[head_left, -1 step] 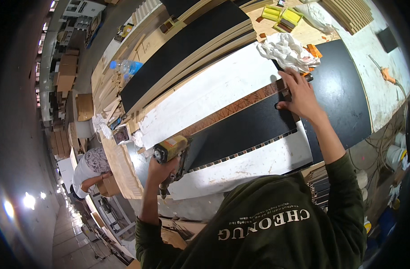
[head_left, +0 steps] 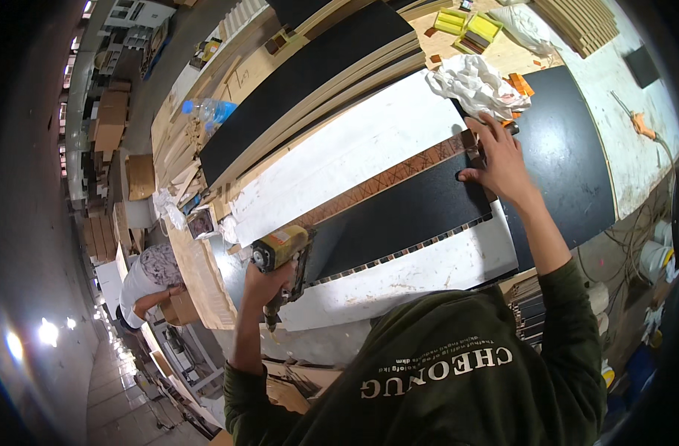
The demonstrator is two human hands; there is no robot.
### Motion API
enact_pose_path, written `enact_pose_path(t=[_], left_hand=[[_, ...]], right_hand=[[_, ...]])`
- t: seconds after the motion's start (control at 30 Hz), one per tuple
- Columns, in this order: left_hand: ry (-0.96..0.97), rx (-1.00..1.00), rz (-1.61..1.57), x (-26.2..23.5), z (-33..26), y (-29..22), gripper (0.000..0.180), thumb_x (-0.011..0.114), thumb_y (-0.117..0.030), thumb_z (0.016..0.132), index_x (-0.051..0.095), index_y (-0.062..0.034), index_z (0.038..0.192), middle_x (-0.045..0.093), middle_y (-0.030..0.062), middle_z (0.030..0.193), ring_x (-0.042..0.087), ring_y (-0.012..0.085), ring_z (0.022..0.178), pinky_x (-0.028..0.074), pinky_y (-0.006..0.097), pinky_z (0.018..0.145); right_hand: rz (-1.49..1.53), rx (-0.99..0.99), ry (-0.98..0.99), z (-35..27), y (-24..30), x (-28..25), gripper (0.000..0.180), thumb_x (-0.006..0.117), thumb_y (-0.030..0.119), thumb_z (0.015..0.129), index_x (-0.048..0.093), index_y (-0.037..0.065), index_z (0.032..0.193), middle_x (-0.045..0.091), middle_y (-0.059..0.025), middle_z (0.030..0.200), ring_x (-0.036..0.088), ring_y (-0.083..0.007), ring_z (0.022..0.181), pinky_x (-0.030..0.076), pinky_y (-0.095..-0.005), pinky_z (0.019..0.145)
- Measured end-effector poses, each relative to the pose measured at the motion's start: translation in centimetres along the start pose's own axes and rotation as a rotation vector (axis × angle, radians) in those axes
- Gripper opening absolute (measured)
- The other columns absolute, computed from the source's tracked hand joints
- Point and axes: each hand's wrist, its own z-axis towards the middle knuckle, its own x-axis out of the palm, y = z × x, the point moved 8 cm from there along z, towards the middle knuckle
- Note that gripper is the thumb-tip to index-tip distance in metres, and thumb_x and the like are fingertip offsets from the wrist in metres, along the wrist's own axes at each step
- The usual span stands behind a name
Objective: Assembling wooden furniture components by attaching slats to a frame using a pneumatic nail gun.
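Note:
My left hand (head_left: 263,286) is closed round the handle of a yellow and black nail gun (head_left: 281,247). Its nose meets the left end of a long black panel (head_left: 399,215). Along the panel's far side runs a reddish-brown strip (head_left: 399,175) with dark criss-cross marks. My right hand (head_left: 503,160) spreads over the panel's right end, thumb on the black face and fingers reaching past the strip. The near edge of the panel shows a row of small dark and light blocks. White boards (head_left: 347,167) lie under and beyond it.
Another black board and pale wood strips (head_left: 317,115) lie farther off. A crumpled white cloth (head_left: 477,85), yellow boxes (head_left: 479,33) and a large black board (head_left: 562,163) are at right. A plastic bottle (head_left: 209,111) stands far left. Another person (head_left: 150,282) bends over a carton at left.

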Motion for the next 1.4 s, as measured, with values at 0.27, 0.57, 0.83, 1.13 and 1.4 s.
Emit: enact_pose_path(t=[0.27,0.57,0.83,1.13,1.4], left_hand=[[-0.027,0.242,0.020,1.3,-0.4,-2.5,0.033,0.071,-0.015,0.075,0.063,0.0043,0.101,0.066,0.0071,0.073,0.062,0.0116,0.061,0.050,0.029,0.058],[0.025,0.110,0.216,3.7,1.9,-5.0,0.032,0.068,-0.017,0.075,0.062,0.0041,0.098,0.062,0.0057,0.065,0.058,0.0107,0.053,0.047,0.028,0.051],[0.054,0.076,0.156,3.9,2.4,-4.9,0.026,0.067,-0.012,0.075,0.062,0.0043,0.095,0.060,0.0039,0.062,0.055,0.0093,0.050,0.044,0.027,0.047],[0.018,0.127,0.205,3.9,2.4,-4.7,0.029,0.067,-0.012,0.075,0.062,0.0037,0.098,0.063,0.0051,0.066,0.057,0.0110,0.051,0.046,0.027,0.048],[0.106,0.165,0.131,5.0,2.2,-6.2,0.031,0.068,-0.012,0.075,0.061,0.0032,0.101,0.062,0.0045,0.068,0.056,0.0093,0.053,0.046,0.026,0.049]], right_hand=[[-0.086,0.058,-0.202,-4.6,-2.3,0.2,0.059,0.076,0.032,0.071,0.054,0.018,0.123,0.038,-0.0073,0.141,0.032,-0.0290,0.133,0.020,-0.0534,0.108],[0.193,0.099,-0.076,-6.1,-3.5,1.4,0.053,0.070,0.032,0.079,0.054,0.016,0.127,0.051,-0.0077,0.133,0.031,-0.0298,0.135,0.017,-0.0548,0.110],[0.244,0.128,-0.088,-6.2,-4.0,1.9,0.056,0.069,0.030,0.080,0.051,0.009,0.129,0.053,-0.0094,0.130,0.029,-0.0292,0.137,0.010,-0.0537,0.112],[0.241,0.147,-0.048,-5.9,-3.8,1.7,0.055,0.070,0.027,0.079,0.052,0.010,0.128,0.051,-0.0101,0.132,0.026,-0.0266,0.138,0.012,-0.0525,0.112],[0.240,0.127,-0.081,-6.1,-4.1,1.7,0.055,0.071,0.030,0.078,0.053,0.011,0.127,0.055,-0.0073,0.128,0.029,-0.0279,0.136,0.012,-0.0539,0.111]])
